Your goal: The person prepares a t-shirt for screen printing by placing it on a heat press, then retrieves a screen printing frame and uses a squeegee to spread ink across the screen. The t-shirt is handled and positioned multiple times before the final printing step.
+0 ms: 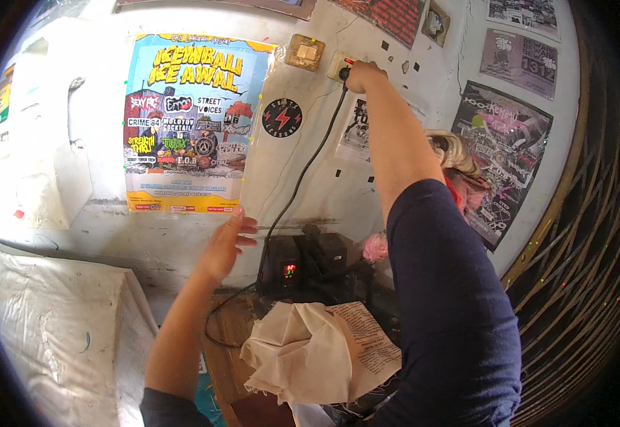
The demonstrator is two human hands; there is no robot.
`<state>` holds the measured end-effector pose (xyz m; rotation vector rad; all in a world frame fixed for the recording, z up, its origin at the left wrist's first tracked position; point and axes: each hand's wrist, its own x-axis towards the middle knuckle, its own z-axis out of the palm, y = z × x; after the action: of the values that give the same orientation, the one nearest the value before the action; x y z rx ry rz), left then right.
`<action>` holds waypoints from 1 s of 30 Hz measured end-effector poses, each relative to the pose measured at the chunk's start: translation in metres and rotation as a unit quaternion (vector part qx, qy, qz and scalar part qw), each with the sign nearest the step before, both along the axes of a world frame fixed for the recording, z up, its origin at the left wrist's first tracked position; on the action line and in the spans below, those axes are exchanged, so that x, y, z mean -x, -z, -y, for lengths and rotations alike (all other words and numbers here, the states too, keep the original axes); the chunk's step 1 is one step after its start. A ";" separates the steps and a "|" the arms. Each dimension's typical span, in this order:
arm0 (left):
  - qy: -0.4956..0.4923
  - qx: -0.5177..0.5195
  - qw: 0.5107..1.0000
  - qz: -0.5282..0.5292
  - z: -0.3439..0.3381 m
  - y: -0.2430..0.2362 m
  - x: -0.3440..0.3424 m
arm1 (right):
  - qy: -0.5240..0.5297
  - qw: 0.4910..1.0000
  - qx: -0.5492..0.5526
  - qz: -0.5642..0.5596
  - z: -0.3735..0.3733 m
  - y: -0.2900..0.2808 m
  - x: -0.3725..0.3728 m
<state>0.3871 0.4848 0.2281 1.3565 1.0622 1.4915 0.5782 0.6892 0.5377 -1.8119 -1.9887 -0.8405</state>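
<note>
My right hand (pixel 365 76) is raised to a beige wall socket (pixel 335 72), its fingers closed around a black plug (pixel 345 74). A black cable (pixel 296 183) hangs from the plug past the side of a black machine (pixel 324 257) with a small lit red and green display (pixel 289 270). My left hand (pixel 229 243) is held in the air left of the cable, fingers apart, just below a colourful poster (pixel 193 121), holding nothing. Below the machine, crumpled cream cloth (pixel 294 349), one piece printed, lies on a wooden surface (pixel 231 364).
A white-covered bulky object (pixel 60 320) stands at lower left. A light switch (pixel 305 53) and dark posters (pixel 498 164) are on the wall. Pink and beige items (pixel 466 186) sit behind my right arm. A metal lattice (pixel 587 277) runs along the right side.
</note>
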 end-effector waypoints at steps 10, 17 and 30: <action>0.024 0.023 0.996 0.085 -0.011 0.013 -0.001 | -0.023 0.995 -0.047 -0.087 -0.041 0.024 0.004; 0.012 0.056 0.997 0.053 -0.006 0.009 -0.017 | -0.026 0.993 -0.032 -0.109 -0.045 0.015 0.010; -0.112 -0.010 0.988 0.107 0.091 0.030 -0.015 | -0.295 0.917 -0.269 -0.009 0.068 0.041 0.009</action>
<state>0.4024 0.3941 0.1980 1.0887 1.0909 1.7735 0.5696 0.6214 0.4972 -0.8442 -1.8756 -1.0155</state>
